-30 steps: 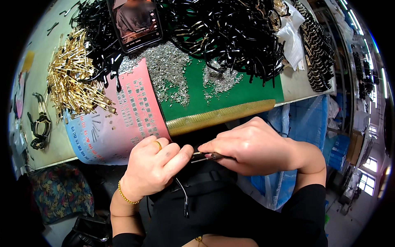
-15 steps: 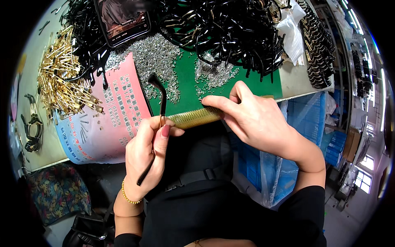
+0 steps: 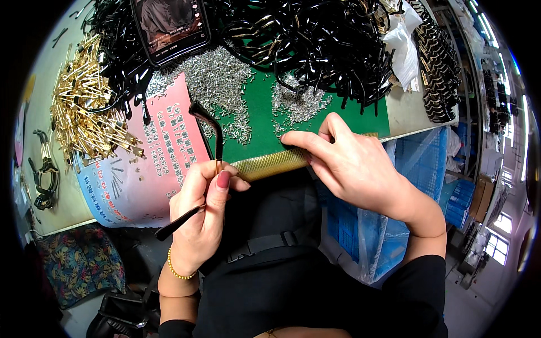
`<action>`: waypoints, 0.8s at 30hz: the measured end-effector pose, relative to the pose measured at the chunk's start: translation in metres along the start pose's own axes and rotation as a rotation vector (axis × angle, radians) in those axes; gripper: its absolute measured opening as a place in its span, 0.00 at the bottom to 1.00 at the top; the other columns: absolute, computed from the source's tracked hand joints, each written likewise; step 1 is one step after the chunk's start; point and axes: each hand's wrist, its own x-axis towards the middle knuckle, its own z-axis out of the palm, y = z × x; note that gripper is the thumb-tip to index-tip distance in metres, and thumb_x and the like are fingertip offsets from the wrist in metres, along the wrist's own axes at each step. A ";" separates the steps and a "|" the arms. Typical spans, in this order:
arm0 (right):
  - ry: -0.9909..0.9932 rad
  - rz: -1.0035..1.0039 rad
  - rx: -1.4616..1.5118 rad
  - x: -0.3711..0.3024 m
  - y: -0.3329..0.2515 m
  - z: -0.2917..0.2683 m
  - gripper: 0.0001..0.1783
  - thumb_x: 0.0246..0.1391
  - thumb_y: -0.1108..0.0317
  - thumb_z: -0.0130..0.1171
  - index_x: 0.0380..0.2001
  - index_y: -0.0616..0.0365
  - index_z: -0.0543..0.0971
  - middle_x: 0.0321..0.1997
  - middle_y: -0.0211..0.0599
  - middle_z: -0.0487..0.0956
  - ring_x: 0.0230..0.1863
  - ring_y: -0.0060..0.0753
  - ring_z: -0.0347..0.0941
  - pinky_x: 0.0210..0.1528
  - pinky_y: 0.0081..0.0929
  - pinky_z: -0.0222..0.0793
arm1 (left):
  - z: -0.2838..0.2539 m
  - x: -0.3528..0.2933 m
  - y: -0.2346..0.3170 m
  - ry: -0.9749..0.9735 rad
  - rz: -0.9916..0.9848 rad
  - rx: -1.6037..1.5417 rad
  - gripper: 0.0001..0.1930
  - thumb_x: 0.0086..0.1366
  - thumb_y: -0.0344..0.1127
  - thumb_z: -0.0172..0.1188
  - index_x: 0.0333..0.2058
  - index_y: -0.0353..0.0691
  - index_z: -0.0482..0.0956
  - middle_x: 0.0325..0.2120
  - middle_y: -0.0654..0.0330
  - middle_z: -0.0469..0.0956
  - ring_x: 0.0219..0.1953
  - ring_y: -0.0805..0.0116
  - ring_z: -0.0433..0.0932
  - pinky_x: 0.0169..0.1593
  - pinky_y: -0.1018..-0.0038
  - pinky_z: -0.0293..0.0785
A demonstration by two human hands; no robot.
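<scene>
My left hand (image 3: pixel 200 211) is closed around slim black eyeglass temples. One temple (image 3: pixel 217 132) rises from the fingertips to a curved tip; another black length (image 3: pixel 179 222) sticks out at the lower left. How they join is hidden by the fingers. To the right, my right hand (image 3: pixel 355 160) has its fingers drawn together, the index fingertip at the green mat (image 3: pixel 256 124). A tiny dark speck shows at that fingertip; I cannot make out what it is. Close ahead lie heaps of small silver screw-like pieces (image 3: pixel 301 101).
A yellow mesh-patterned strip (image 3: pixel 265 165) runs along the front edge. Behind are a black eyeglass-part pile (image 3: pixel 315 45) and a phone (image 3: pixel 172 28). Gold metal parts (image 3: pixel 84 96) heap at left above a pink-blue printed sheet (image 3: pixel 129 191). Pliers (image 3: pixel 45 174) lie far left; blue crates (image 3: pixel 417 169) stand right.
The temples in my left hand have turned: the upper tip has swung left and the lower piece has swung out further left. My right hand has hardly moved.
</scene>
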 end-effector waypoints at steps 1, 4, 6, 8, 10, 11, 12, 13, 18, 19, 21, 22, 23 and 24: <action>0.005 0.000 0.002 -0.001 0.000 0.000 0.26 0.58 0.70 0.61 0.60 0.40 0.74 0.36 0.42 0.71 0.30 0.44 0.79 0.25 0.37 0.75 | 0.000 0.000 0.000 -0.007 -0.010 0.000 0.10 0.79 0.33 0.51 0.45 0.32 0.76 0.31 0.57 0.85 0.28 0.80 0.73 0.36 0.80 0.72; 0.014 -0.002 0.001 0.000 -0.002 0.000 0.25 0.58 0.70 0.60 0.59 0.41 0.74 0.36 0.42 0.71 0.30 0.44 0.79 0.25 0.37 0.75 | 0.001 -0.001 -0.007 0.007 0.020 -0.007 0.10 0.79 0.34 0.51 0.45 0.31 0.76 0.30 0.57 0.85 0.29 0.79 0.75 0.36 0.79 0.73; 0.017 0.005 0.003 0.001 -0.002 0.001 0.25 0.58 0.70 0.60 0.59 0.41 0.74 0.36 0.43 0.71 0.29 0.44 0.78 0.25 0.37 0.75 | 0.001 0.000 -0.005 0.002 0.007 0.004 0.10 0.79 0.34 0.51 0.45 0.31 0.75 0.30 0.56 0.85 0.30 0.77 0.78 0.38 0.79 0.74; 0.021 0.020 0.006 0.001 -0.003 0.000 0.25 0.58 0.70 0.60 0.59 0.41 0.74 0.36 0.43 0.71 0.29 0.44 0.78 0.25 0.38 0.75 | 0.000 0.000 -0.001 -0.005 -0.008 0.025 0.10 0.79 0.34 0.51 0.45 0.31 0.75 0.30 0.56 0.85 0.31 0.76 0.80 0.40 0.78 0.76; 0.023 0.019 0.005 0.001 -0.003 0.000 0.25 0.58 0.71 0.60 0.59 0.41 0.74 0.37 0.43 0.71 0.29 0.44 0.78 0.25 0.38 0.75 | -0.001 0.000 0.000 -0.016 -0.026 0.055 0.10 0.79 0.34 0.51 0.45 0.31 0.75 0.30 0.56 0.86 0.33 0.74 0.82 0.41 0.77 0.77; 0.025 0.018 0.005 0.002 -0.003 0.000 0.25 0.58 0.71 0.60 0.59 0.41 0.74 0.37 0.44 0.71 0.29 0.44 0.78 0.25 0.38 0.75 | -0.001 0.000 0.000 -0.013 -0.014 0.056 0.10 0.79 0.34 0.51 0.46 0.31 0.76 0.31 0.56 0.86 0.34 0.74 0.83 0.42 0.77 0.77; 0.020 0.017 0.004 0.002 -0.003 0.000 0.25 0.58 0.71 0.60 0.59 0.41 0.74 0.37 0.44 0.71 0.29 0.44 0.79 0.25 0.38 0.75 | 0.000 0.000 -0.001 -0.011 -0.002 0.056 0.10 0.78 0.33 0.51 0.46 0.31 0.76 0.31 0.56 0.86 0.34 0.73 0.84 0.42 0.77 0.78; 0.015 0.015 0.003 0.002 -0.003 0.000 0.25 0.58 0.71 0.60 0.60 0.41 0.74 0.37 0.44 0.71 0.29 0.44 0.79 0.25 0.38 0.75 | 0.001 -0.001 -0.001 -0.007 0.010 0.056 0.10 0.78 0.33 0.51 0.47 0.31 0.76 0.31 0.56 0.86 0.35 0.72 0.84 0.42 0.77 0.78; -0.037 -0.012 -0.030 0.004 -0.003 -0.002 0.27 0.58 0.69 0.60 0.61 0.40 0.73 0.38 0.45 0.72 0.30 0.45 0.80 0.26 0.38 0.76 | 0.004 0.003 0.002 0.040 0.091 0.119 0.12 0.76 0.29 0.54 0.52 0.31 0.78 0.32 0.56 0.86 0.36 0.70 0.86 0.42 0.76 0.80; -0.058 0.000 -0.047 0.005 -0.004 -0.004 0.27 0.58 0.69 0.60 0.62 0.40 0.73 0.38 0.45 0.72 0.31 0.45 0.80 0.26 0.38 0.76 | 0.006 0.006 0.003 0.048 0.104 0.115 0.12 0.76 0.29 0.54 0.52 0.31 0.78 0.32 0.56 0.85 0.35 0.70 0.86 0.42 0.76 0.80; -0.099 0.012 -0.051 0.006 -0.007 -0.008 0.27 0.59 0.68 0.59 0.62 0.40 0.72 0.38 0.46 0.72 0.31 0.46 0.80 0.27 0.38 0.76 | 0.008 0.010 0.005 0.065 0.118 0.101 0.11 0.76 0.29 0.55 0.51 0.30 0.80 0.31 0.57 0.85 0.34 0.71 0.86 0.41 0.76 0.80; -0.116 0.012 -0.037 0.007 -0.007 -0.010 0.27 0.60 0.68 0.59 0.63 0.40 0.72 0.39 0.46 0.72 0.31 0.46 0.80 0.27 0.38 0.76 | 0.007 0.010 0.006 0.055 0.106 0.103 0.11 0.76 0.29 0.55 0.51 0.30 0.80 0.31 0.56 0.85 0.34 0.72 0.86 0.41 0.76 0.80; -0.133 0.012 -0.023 0.009 -0.008 -0.011 0.27 0.61 0.67 0.58 0.63 0.40 0.71 0.39 0.46 0.72 0.31 0.46 0.80 0.27 0.38 0.75 | 0.007 0.011 0.007 0.045 0.095 0.106 0.11 0.76 0.29 0.55 0.51 0.30 0.80 0.31 0.56 0.85 0.34 0.72 0.86 0.40 0.77 0.80; -0.135 0.001 0.110 0.009 -0.010 -0.012 0.26 0.62 0.67 0.57 0.64 0.41 0.70 0.40 0.46 0.73 0.31 0.46 0.80 0.28 0.38 0.75 | 0.006 0.011 0.008 0.034 0.083 0.108 0.11 0.76 0.29 0.55 0.51 0.30 0.80 0.31 0.56 0.85 0.33 0.72 0.86 0.40 0.77 0.80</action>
